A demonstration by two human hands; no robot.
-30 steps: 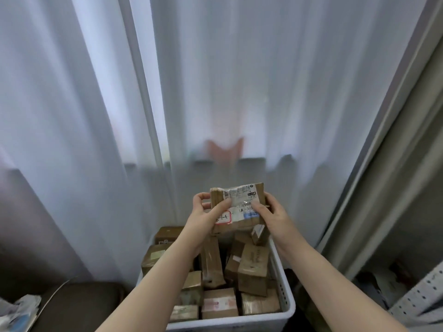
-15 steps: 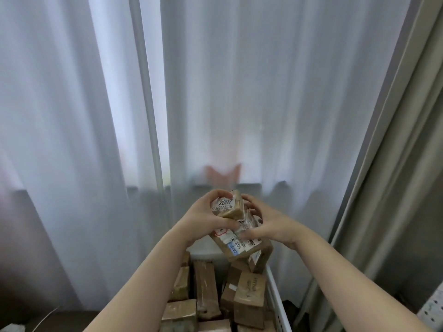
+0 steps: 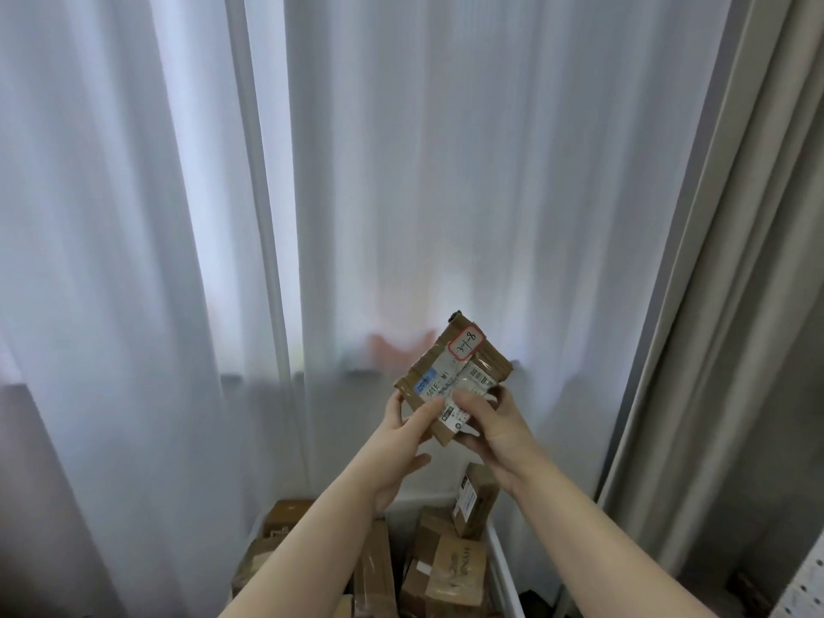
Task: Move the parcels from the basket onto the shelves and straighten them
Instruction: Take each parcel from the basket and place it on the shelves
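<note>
A person's left hand (image 3: 401,432) and right hand (image 3: 497,428) pinch the lower end of a flat brown taped parcel with white labels (image 3: 463,363), thumbs in front. It is held tilted above a white plastic basket (image 3: 502,568) of brown cardboard parcels (image 3: 455,568).

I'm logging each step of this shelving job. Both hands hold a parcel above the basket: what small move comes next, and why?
Probably carry the parcel rightward toward the perforated rack at the lower right. The left hand and right hand both hold it clear above the basket, label facing the camera, so the pick looks finished.
</note>
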